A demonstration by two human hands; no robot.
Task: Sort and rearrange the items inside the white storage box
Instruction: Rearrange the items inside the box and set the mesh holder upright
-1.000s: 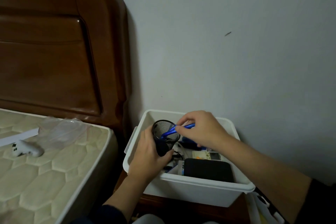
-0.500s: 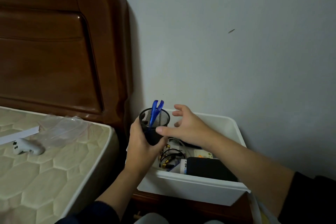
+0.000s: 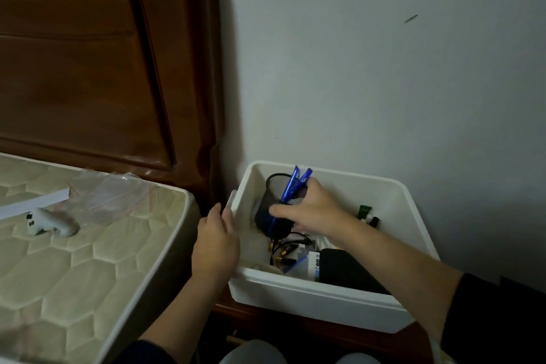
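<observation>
1. Head view, task item: the white storage box (image 3: 325, 300) sits on a dark wooden nightstand (image 3: 310, 325), against the wall and just right of the bed.
2. Head view, right hand (image 3: 313, 210): its fingers and thumb are curled round a black mesh pen holder (image 3: 273, 216), which it holds tilted over the far-left corner of the box. Blue scissors (image 3: 295, 183) stand in the holder, handles above the rim.
3. Head view, left hand (image 3: 217, 241): it rests against the outside of the box's left wall, near the side handle, with the fingers laid loosely along it. Whether they hook the handle cannot be told.
4. Contents below the holder: tangled black cables (image 3: 285, 245) with gold-coloured plugs, a black flat case (image 3: 345, 270) at the near right, and small bottles (image 3: 367, 214) by the right wall.
5. Step in hand, as judged: seating the holder upright in the far-left corner.
6. Procedure: bring the holder to vertical before lowering, so that the scissors do not slide out.
7. Procedure: check that the base meets the box floor, not a cable loop; a base resting on cable will likely rock.
8. Procedure: steady the box with the left hand until the holder stands without support, then release the right hand.
9. Beside the box: a white controller (image 3: 50, 221), a clear plastic bag (image 3: 109, 195) and a white strip (image 3: 32, 204) lie on the bare mattress (image 3: 74, 275).
</observation>
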